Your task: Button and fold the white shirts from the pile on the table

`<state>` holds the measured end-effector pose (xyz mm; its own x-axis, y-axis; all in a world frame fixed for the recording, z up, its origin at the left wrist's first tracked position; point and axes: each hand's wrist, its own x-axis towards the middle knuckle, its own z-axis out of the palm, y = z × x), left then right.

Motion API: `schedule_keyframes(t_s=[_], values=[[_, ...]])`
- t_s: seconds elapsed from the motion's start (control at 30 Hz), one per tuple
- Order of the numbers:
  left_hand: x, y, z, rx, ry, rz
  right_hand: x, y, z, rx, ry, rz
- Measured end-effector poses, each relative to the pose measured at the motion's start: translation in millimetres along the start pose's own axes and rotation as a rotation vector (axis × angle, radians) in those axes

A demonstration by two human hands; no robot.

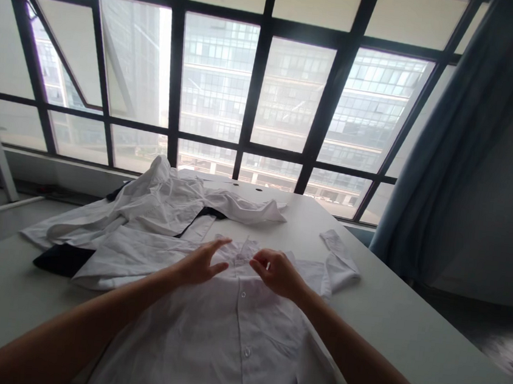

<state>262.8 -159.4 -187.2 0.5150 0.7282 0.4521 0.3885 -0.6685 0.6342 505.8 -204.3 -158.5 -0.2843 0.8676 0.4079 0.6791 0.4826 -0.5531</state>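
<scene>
Black cloth: a dark black cloth (63, 259) sticks out at the left, under a white sleeve.

Heap: a crumpled white shirt (154, 203) lies in a messy pile on the long white table (10, 306), not smoothed flat.

Left hand: the left hand (201, 262) is open, with its fingers spread, right by the collar (236, 252).

Shirt: a flat white button shirt (232, 336) lies front up on the table, right in front of the person. Its buttons are done up.

Right hand: the right hand (278, 274) has its fingers curled together at the collar. It may pinch the cloth, but I cannot tell.

Sleeve: a white sleeve (341, 262) lies folded out at the right.
</scene>
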Motion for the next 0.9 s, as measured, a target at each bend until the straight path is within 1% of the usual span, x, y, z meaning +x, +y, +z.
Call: schedule_keyframes(t_s=[0.07,0.1,0.17,0.2,0.27,0.37,0.47,0.53,0.63,0.73,0.83,0.9], values=[[-5.4,10.6,5.0,0.156,-0.116,0.138,-6.2,-8.7,5.7,-0.065,-0.164,-0.035],[-7.4,15.8,7.6,0.209,-0.170,0.176,-8.6,-11.2,8.9,-0.085,-0.233,-0.037],[-9.8,23.7,12.6,0.292,-0.243,0.188,-11.9,-13.0,15.6,-0.143,-0.322,-0.036],[-10.2,26.0,14.7,0.324,-0.260,0.170,-12.8,-12.9,19.0,-0.181,-0.338,-0.035],[-9.8,27.5,18.0,0.374,-0.268,0.108,-13.4,-12.4,25.3,-0.255,-0.319,-0.030],[-7.9,26.0,20.5,0.406,-0.230,0.040,-13.1,-14.3,31.6,-0.314,-0.255,-0.007],[-6.2,26.0,20.6,0.408,-0.186,0.034,-12.0,-17.1,32.9,-0.304,-0.236,0.031],[-5.3,28.1,19.6,0.412,-0.167,0.035,-10.7,-17.2,31.4,-0.254,-0.229,0.056],[-3.1,32.0,16.4,0.446,-0.121,0.027,-7.4,-14.5,26.9,-0.111,-0.213,0.108],[-0.6,35.0,13.0,0.497,-0.030,0.042,-3.9,-11.2,22.9,0.077,-0.172,0.190],[-1.2,39.2,11.8,0.525,0.058,0.125,-2.2,-10.0,22.1,0.322,-0.126,0.274],[-3.9,43.4,12.9,0.517,0.062,0.188,-2.2,-10.0,23.1,0.467,-0.118,0.303]])
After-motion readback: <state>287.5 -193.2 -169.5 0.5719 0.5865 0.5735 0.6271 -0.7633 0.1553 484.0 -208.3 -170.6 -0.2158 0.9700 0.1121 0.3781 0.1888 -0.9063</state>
